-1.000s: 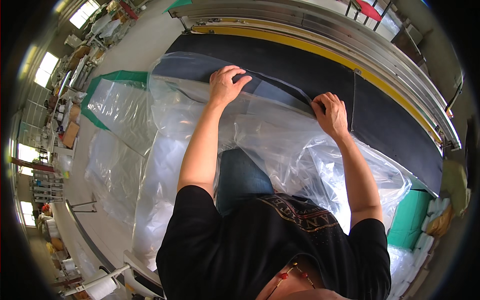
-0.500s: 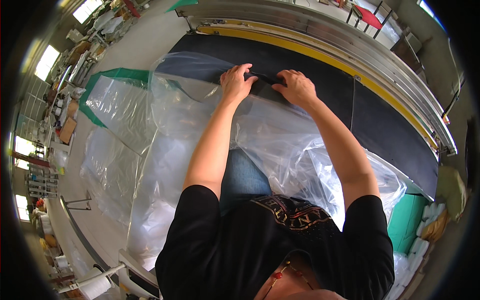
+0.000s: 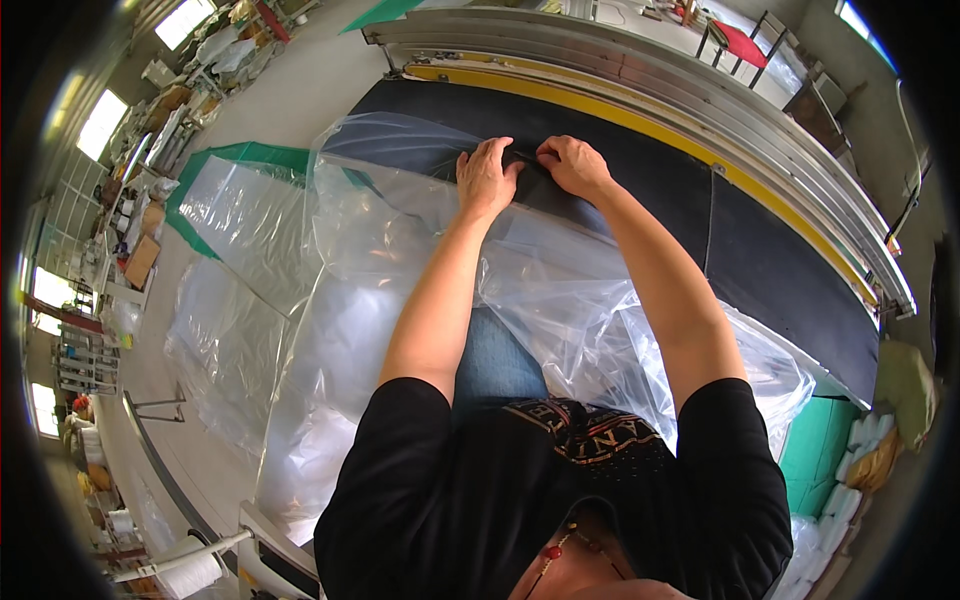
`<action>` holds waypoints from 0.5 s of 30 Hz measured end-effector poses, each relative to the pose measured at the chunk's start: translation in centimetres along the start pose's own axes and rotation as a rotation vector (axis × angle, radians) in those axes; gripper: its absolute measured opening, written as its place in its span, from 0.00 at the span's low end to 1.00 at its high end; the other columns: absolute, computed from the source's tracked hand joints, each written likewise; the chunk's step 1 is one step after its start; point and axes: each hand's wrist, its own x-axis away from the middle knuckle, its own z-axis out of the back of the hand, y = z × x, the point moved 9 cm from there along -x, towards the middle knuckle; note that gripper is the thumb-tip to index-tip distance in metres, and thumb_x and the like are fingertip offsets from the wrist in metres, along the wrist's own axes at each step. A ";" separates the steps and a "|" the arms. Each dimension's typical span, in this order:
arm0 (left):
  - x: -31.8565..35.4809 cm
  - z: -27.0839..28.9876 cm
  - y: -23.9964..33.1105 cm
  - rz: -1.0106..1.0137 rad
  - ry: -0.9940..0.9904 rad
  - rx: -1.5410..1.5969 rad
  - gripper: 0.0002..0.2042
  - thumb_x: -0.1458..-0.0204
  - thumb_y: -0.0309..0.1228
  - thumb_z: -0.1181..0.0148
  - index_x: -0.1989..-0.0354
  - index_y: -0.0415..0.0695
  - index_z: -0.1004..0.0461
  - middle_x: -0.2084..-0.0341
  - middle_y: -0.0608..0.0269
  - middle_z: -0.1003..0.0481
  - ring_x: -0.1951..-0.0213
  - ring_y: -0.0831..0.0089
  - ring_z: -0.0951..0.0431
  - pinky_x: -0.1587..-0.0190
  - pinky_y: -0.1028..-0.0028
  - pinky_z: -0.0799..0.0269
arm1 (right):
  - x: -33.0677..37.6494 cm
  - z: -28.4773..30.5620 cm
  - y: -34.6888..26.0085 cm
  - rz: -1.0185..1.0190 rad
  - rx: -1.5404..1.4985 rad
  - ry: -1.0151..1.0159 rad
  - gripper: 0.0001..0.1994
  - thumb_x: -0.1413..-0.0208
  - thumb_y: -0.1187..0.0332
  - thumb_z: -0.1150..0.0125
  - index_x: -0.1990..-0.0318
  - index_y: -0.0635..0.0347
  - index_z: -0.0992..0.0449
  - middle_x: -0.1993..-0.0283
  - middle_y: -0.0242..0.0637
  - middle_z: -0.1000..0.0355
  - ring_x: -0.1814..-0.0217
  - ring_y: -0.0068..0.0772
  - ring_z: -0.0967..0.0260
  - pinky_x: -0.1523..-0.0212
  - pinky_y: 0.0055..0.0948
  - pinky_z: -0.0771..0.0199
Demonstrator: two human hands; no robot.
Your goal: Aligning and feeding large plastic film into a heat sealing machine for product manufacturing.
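A large sheet of clear plastic film (image 3: 380, 215) drapes over the front of a black-topped work table (image 3: 790, 262) and down across my lap. My left hand (image 3: 487, 178) rests at the film's far edge, its thumb standing apart from the fingers. Just to its right, my right hand (image 3: 574, 166) is closed in a pinch at the same edge, with its fingertips curled down. A short gap over the black surface separates the hands. Thin film between them is hard to make out.
Along the table's far side runs a long metal machine beam (image 3: 640, 55) with a yellow strip (image 3: 560, 90). Green sheeting (image 3: 190, 205) lies under film at the left. A white spool (image 3: 190, 572) sits lower left; wrapped white bundles (image 3: 850, 465) are at the right.
The right hand has shifted slightly left and its fingers have curled in more. The left hand has moved a little right, narrowing the gap. The whole view has shifted slightly.
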 end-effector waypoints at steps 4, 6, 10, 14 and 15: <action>0.0 0.0 0.2 -0.064 -0.003 -0.014 0.15 0.58 0.33 0.43 0.60 0.51 0.33 0.61 0.67 0.31 0.56 0.66 0.32 0.49 0.55 0.46 | 1.0 0.7 0.7 0.021 -0.051 -0.057 0.10 0.54 0.62 0.48 0.66 0.51 0.25 0.65 0.37 0.28 0.61 0.40 0.32 0.62 0.33 0.32; 0.0 0.5 0.0 -0.046 0.063 0.031 0.11 0.58 0.33 0.44 0.64 0.50 0.32 0.63 0.69 0.31 0.57 0.66 0.32 0.50 0.55 0.45 | 1.4 0.7 0.9 0.002 -0.034 -0.131 0.10 0.54 0.61 0.47 0.66 0.51 0.25 0.65 0.37 0.28 0.61 0.40 0.32 0.62 0.32 0.32; -0.1 0.5 -0.4 -0.016 0.091 0.065 0.09 0.57 0.32 0.44 0.66 0.49 0.32 0.64 0.68 0.30 0.59 0.66 0.31 0.51 0.56 0.44 | 1.9 0.2 0.0 -0.010 -0.052 -0.239 0.11 0.59 0.59 0.42 0.67 0.50 0.25 0.68 0.37 0.28 0.62 0.38 0.31 0.62 0.31 0.32; -0.4 0.6 -0.9 -0.013 0.145 0.132 0.08 0.57 0.31 0.44 0.67 0.49 0.31 0.66 0.66 0.29 0.61 0.65 0.30 0.53 0.60 0.42 | 1.1 -1.1 -0.1 -0.090 0.047 -0.327 0.13 0.64 0.59 0.38 0.67 0.50 0.25 0.68 0.35 0.27 0.62 0.37 0.31 0.62 0.30 0.32; -0.4 0.7 -0.9 -0.024 0.168 0.178 0.07 0.58 0.31 0.44 0.68 0.49 0.31 0.67 0.65 0.29 0.62 0.65 0.30 0.55 0.61 0.42 | 0.6 -1.0 -0.1 -0.085 0.049 -0.325 0.13 0.64 0.59 0.38 0.67 0.50 0.25 0.68 0.35 0.27 0.62 0.37 0.31 0.62 0.30 0.32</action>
